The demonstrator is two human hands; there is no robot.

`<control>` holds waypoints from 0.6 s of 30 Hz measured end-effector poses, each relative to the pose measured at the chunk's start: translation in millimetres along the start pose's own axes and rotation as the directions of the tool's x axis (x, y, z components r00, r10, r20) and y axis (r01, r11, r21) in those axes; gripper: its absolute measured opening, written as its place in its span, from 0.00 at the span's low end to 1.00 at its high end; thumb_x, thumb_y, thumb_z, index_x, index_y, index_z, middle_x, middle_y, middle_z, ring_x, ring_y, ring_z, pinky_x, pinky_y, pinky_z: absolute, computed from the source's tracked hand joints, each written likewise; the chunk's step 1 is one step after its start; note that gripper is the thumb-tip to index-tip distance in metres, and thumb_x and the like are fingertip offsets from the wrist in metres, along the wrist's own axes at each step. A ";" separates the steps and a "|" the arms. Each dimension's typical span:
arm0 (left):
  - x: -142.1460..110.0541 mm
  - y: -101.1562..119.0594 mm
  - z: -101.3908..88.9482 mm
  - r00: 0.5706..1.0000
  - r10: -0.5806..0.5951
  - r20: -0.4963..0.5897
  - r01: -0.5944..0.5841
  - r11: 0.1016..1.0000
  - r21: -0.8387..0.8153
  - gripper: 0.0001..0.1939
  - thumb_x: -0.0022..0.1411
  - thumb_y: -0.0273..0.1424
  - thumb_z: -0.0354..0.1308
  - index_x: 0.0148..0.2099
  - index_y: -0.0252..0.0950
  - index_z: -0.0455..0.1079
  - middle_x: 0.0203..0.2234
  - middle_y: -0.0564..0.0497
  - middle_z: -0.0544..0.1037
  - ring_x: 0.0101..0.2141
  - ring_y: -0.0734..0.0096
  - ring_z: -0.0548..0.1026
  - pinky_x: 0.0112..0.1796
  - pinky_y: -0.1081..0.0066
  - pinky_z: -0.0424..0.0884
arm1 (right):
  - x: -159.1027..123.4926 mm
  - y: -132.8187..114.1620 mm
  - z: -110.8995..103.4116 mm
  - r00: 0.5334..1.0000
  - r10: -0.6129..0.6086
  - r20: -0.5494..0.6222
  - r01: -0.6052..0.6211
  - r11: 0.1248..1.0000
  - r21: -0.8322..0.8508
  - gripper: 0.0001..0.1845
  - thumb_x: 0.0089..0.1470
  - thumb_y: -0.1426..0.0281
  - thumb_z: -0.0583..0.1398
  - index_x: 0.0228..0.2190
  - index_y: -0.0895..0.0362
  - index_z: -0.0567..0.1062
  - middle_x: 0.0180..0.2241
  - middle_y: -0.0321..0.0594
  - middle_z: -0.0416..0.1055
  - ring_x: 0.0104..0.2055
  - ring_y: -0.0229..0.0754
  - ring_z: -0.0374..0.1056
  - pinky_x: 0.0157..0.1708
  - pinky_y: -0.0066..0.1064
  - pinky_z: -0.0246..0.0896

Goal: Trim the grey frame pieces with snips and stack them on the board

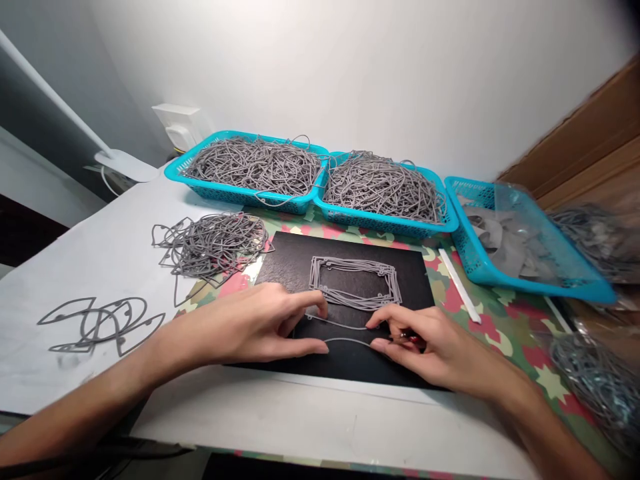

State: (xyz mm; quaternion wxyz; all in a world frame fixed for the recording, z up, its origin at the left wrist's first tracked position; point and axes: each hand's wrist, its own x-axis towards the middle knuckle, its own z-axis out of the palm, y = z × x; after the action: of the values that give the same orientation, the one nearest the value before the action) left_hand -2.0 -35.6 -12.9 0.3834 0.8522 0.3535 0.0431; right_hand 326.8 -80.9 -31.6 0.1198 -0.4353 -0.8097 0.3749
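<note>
- Loose grey frames (93, 321) are lying on the white surface, well to the left of the black board (290, 257).
- A tangled grey heap (215, 243) is sitting just beyond the board's upper left corner.
- The left blue basket (240, 193), piled with grey loops, is standing behind the board, towards its left.
- The left hand (285, 327) is reaching over the board's left part, open, thumb and index finger spread at the left end of a single grey frame.
- This single frame (349, 341) is lying on the board's near half, between the hands.
- Stacked rectangular frames (390, 283) are resting on the board's far half.
- The middle blue basket (385, 221), also heaped, is standing behind the board.
- The right hand (425, 337) is touching the single frame with index finger and thumb held apart; its other fingers are gripping a small dark-red item (414, 339), partly hidden.
- A white strip (460, 287) is lying on the patterned mat (505, 333), right of the board.
- The right blue basket (540, 283) is holding translucent pieces, beyond the strip.
- Bagged grey loops (595, 373) are lying farthest right of the board.
</note>
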 end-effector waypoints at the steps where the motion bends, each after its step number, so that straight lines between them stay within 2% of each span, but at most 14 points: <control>1: 0.9 0.2 3.2 1.000 0.005 0.009 -0.005 1.000 0.019 0.19 0.76 0.51 0.64 0.54 0.42 0.76 0.19 0.61 0.68 0.19 0.72 0.65 0.23 0.71 0.54 | -0.1 0.0 -0.3 1.000 0.001 0.005 -0.001 1.000 0.000 0.16 0.79 0.54 0.60 0.52 0.52 0.80 0.26 0.28 0.61 0.26 0.36 0.59 0.28 0.30 0.50; 7: 1.5 -2.0 6.7 0.997 0.036 0.064 -0.039 0.998 0.054 0.16 0.78 0.48 0.63 0.53 0.42 0.74 0.19 0.61 0.65 0.20 0.70 0.67 0.24 0.70 0.53 | -1.8 2.0 -2.0 1.000 0.010 0.026 -0.011 1.000 0.026 0.14 0.79 0.57 0.60 0.53 0.51 0.80 0.26 0.28 0.63 0.26 0.35 0.59 0.27 0.29 0.49; 12: 2.6 -3.7 8.3 0.997 0.059 0.044 -0.063 0.993 0.097 0.16 0.79 0.47 0.63 0.56 0.41 0.74 0.19 0.62 0.63 0.19 0.70 0.64 0.24 0.70 0.53 | -1.0 1.6 -2.4 0.999 0.030 0.027 -0.031 0.999 0.026 0.13 0.80 0.58 0.59 0.53 0.51 0.80 0.27 0.28 0.64 0.27 0.36 0.60 0.27 0.30 0.49; 18: 4.4 -4.4 12.4 0.993 0.119 0.025 -0.121 0.989 0.084 0.13 0.79 0.45 0.64 0.52 0.40 0.75 0.18 0.62 0.65 0.18 0.72 0.64 0.23 0.70 0.53 | -2.7 1.6 -3.2 0.998 0.030 0.053 -0.032 0.999 0.033 0.07 0.78 0.67 0.60 0.48 0.51 0.79 0.29 0.29 0.68 0.29 0.36 0.60 0.30 0.29 0.51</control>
State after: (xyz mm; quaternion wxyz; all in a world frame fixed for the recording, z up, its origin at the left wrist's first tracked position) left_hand 3.1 -38.5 -25.5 0.3471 0.8878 0.2993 0.0425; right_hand 331.0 -80.9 -30.2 0.0999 -0.4356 -0.7994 0.4016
